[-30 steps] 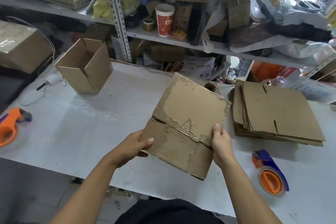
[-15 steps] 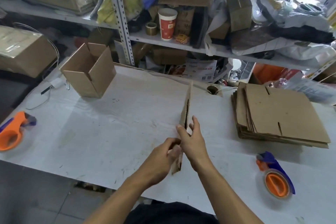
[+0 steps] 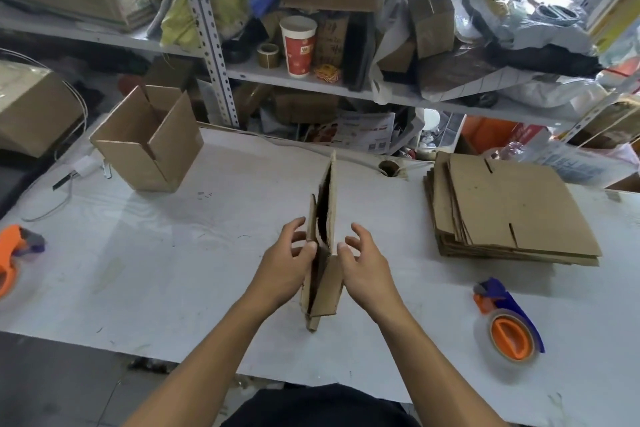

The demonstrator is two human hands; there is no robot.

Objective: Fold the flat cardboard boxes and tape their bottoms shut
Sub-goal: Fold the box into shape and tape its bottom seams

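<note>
A flat cardboard box (image 3: pixel 327 282) stands edge-on at the middle of the white table (image 3: pixel 180 253), its two sides parted by a narrow dark gap. My left hand (image 3: pixel 285 269) pinches its left panel, thumb in front and fingers along the outer side. On the other side, my right hand (image 3: pixel 363 269) touches the right panel with the thumb tip, its fingers spread and off the cardboard. A stack of flat boxes (image 3: pixel 509 215) lies at the right. An erected box (image 3: pixel 149 140) with open top flaps stands at the back left.
An orange and blue tape dispenser (image 3: pixel 510 326) lies at the right front, and a second orange one (image 3: pixel 14 251) at the left edge. Cluttered metal shelves (image 3: pixel 311 80) run behind the table. A large taped carton (image 3: pixel 31 107) sits at the far left.
The box has turned from flat-on to edge-on. Since half a second ago my hands have moved apart to either side of it and its panels have begun to part.
</note>
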